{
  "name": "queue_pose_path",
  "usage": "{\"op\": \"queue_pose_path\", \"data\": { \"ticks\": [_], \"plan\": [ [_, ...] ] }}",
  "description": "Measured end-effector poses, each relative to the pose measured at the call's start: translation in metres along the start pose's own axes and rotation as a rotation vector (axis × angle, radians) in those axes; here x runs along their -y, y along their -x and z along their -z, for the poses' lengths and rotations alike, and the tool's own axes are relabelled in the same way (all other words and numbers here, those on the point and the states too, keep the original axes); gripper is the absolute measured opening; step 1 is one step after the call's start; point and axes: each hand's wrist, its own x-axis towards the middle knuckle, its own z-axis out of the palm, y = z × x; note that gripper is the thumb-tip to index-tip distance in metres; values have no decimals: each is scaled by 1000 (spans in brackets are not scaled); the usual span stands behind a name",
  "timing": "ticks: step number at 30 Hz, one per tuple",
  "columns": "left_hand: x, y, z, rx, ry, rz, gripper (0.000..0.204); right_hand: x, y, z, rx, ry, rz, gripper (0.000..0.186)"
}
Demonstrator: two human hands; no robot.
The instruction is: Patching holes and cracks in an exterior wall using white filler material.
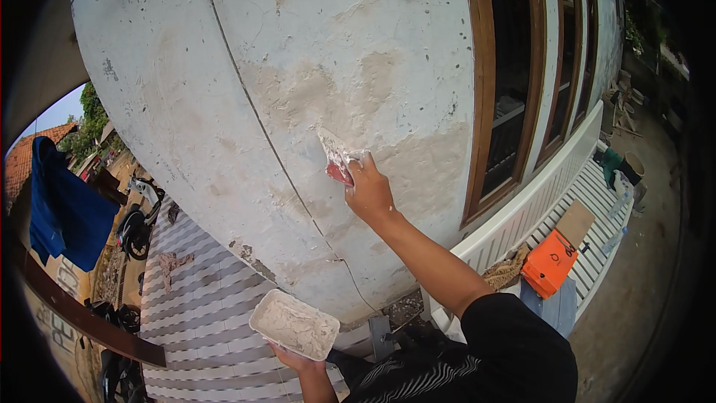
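Observation:
My right hand [369, 188] is closed round the red handle of a putty knife [337, 155], its blade against the wall and smeared with pale putty. The wall [209, 104] is whitish and worn, with beige patches of filler [298, 93] around and above the blade. A dark crack or cable line [253, 104] runs down it, left of the knife. Low in front of me, my left hand [294, 358] grips a white rectangular tub [261, 322] from below. Off-white putty [302, 326] fills much of the tub.
Brown-framed windows [477, 104] stand right of the patched area. Below them a white slatted bench [597, 201] carries an orange bag [550, 263], a cardboard piece [575, 224] and cloths. Striped floor tiles [201, 306] lie at the lower left, near a hanging blue cloth [71, 205] and a motorcycle [136, 227].

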Motion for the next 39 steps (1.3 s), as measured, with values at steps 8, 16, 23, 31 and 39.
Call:
{"op": "queue_pose_path", "data": {
  "ticks": [8, 16, 23, 31, 39],
  "plan": [
    [-7, -3, 6, -26, 40, -16, 60, -20, -34, 19, -140, -1180, -420, 16],
    [-15, 3, 9, -50, 65, -21, 63, -19, -60, 12, -212, -1122, -374, 14],
    [-11, 2, 13, 24, 78, -15, 63, -43, -68, 2, -437, -337, -141, 17],
    [-14, 6, 21, 9, 74, -19, 64, -67, -35, 18, -400, -755, -385, 18],
    [-14, 6, 11, 1, 60, 5, 64, -39, -17, 33, -574, -256, 56, 34]
  ]
}}
